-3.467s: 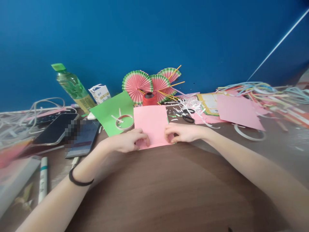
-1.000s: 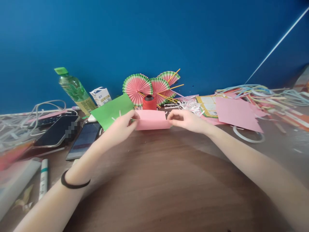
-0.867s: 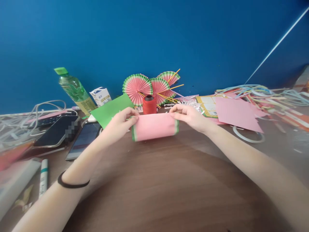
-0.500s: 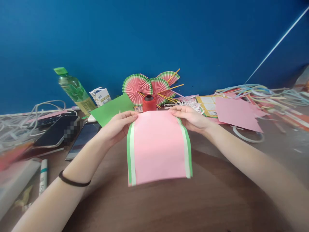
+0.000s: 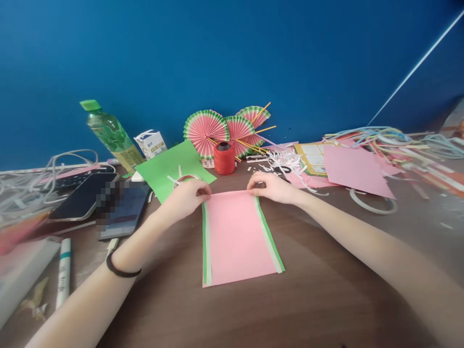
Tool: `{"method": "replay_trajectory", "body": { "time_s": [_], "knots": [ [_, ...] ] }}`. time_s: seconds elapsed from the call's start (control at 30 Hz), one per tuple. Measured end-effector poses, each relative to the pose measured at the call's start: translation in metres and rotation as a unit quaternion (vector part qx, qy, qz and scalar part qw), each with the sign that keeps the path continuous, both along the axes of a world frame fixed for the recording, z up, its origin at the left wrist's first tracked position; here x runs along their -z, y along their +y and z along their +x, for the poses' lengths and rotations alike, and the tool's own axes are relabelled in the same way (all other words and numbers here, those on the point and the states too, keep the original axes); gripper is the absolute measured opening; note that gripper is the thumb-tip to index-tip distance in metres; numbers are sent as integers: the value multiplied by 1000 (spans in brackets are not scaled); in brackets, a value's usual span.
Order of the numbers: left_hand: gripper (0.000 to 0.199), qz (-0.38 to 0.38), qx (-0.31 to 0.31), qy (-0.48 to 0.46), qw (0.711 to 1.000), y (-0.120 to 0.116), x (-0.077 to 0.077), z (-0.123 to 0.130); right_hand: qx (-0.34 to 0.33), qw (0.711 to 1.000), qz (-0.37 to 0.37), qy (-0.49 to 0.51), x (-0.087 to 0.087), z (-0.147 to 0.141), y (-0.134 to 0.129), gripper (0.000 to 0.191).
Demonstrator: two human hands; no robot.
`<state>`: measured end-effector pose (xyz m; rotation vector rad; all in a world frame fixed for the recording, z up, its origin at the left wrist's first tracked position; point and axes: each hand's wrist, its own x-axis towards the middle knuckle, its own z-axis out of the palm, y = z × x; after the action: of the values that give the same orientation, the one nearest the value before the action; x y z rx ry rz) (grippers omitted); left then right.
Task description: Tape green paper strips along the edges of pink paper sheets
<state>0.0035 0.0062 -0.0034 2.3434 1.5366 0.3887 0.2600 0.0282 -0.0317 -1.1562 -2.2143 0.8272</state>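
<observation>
Pink paper (image 5: pixel 235 237) lies at six o'clock of the red spool (image 5: pixel 224 161), left hand (image 5: pixel 184 198) and right hand (image 5: pixel 272 187) pinching its eleven- and one-o'clock corners, apparently positioning it, the next move likely calling for squared edges.

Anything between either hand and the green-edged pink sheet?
Nothing visible: the left hand and right hand both touch the far edge of the green-edged pink sheet. The red spool stands beyond it.

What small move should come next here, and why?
Probably fold a narrow strip along the far edge of the pink sheet: the left hand and right hand are at its far corners, and the similarly coloured fans behind are pleated.
</observation>
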Motion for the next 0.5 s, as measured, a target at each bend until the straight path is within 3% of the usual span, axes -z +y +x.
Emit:
{"method": "replay_trajectory", "body": {
  "time_s": [0.3, 0.5],
  "knots": [
    [26, 12, 44, 107, 993, 3, 7, -2, -50, 971, 176, -151, 13, -1, 3, 15],
    [24, 42, 71, 171, 982, 2, 9, -1, -48, 935, 217, -275, 4, -6, -4, 18]
  ]
}}
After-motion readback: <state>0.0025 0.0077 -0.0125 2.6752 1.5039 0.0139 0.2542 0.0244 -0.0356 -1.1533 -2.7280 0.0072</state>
